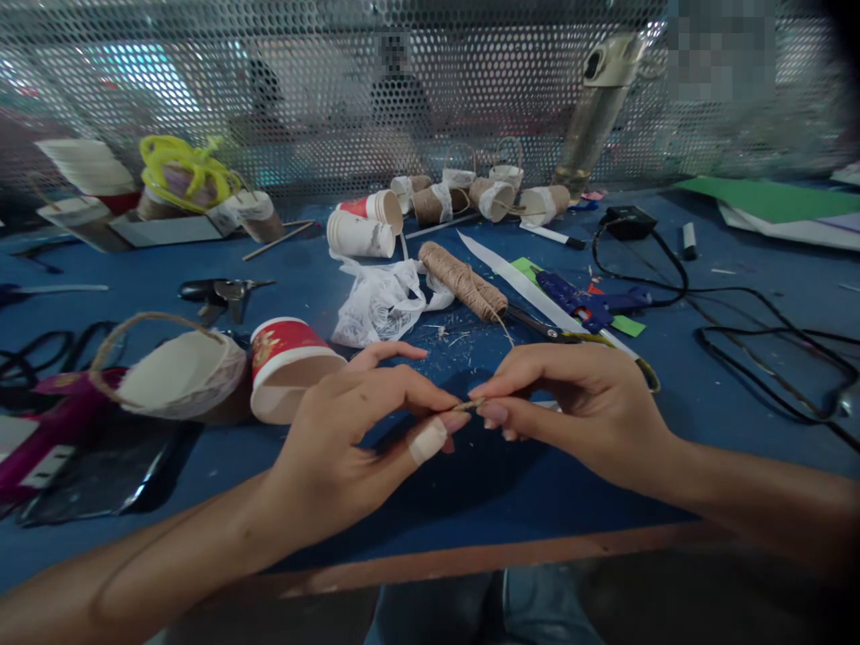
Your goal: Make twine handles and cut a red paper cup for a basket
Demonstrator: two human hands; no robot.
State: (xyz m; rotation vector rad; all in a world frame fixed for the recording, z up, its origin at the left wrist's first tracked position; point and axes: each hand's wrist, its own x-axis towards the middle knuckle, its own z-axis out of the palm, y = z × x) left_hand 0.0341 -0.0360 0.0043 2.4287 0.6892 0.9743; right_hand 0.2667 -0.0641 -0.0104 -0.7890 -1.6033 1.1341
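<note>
Between my two hands runs a short piece of brown twine (468, 406), pinched by the fingertips of each. My left hand (369, 421), with a plaster on its thumb, closes thumb and forefinger on one end. Opposite it, my right hand (578, 403) pinches the twine close beside. A spool of brown twine (460, 278) lies just beyond, its loose strand trailing toward my right hand; whether it joins the held piece is hidden. White lace (382, 300) is bunched left of the spool. A red paper cup (292, 358) lies on its side beyond my left hand.
A twine-handled cup (188, 367), a magenta glue gun (50, 430) and a dark phone-like slab (114, 475) lie left. Right are scissors (537, 324), a blue glue gun (591, 300) and black cables (759, 345). Several wrapped cups (494, 199) stand before the perforated metal screen (322, 107).
</note>
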